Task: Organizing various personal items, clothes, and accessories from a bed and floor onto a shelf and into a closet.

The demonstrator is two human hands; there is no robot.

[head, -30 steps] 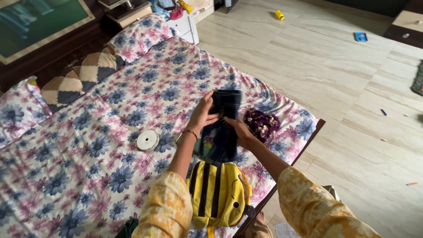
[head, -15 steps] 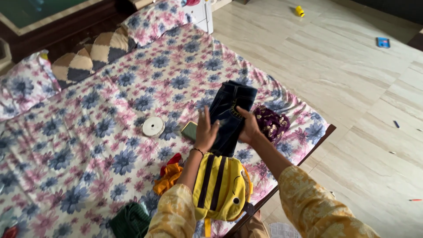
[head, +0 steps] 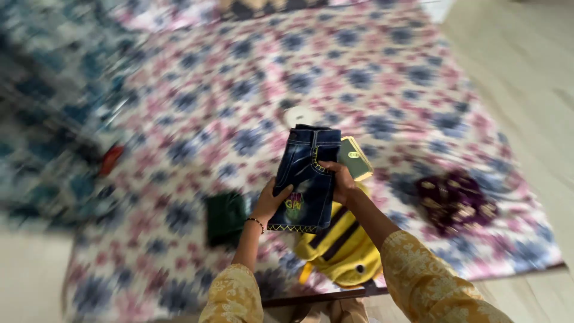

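I am holding a folded pair of dark blue denim shorts (head: 306, 179) above the floral bedsheet (head: 179, 119). My left hand (head: 270, 202) is cupping its lower left edge with the fingers curled behind the fabric, and my right hand (head: 341, 181) is pinching its right edge with the thumb on the front. A flat green phone-like thing (head: 355, 158) is lying just behind the shorts, a white round disc (head: 299, 115) beyond it. A yellow striped bag (head: 341, 248) is sitting below my hands, a dark green cloth (head: 226, 216) to the left and a purple embroidered cloth (head: 455, 200) to the right.
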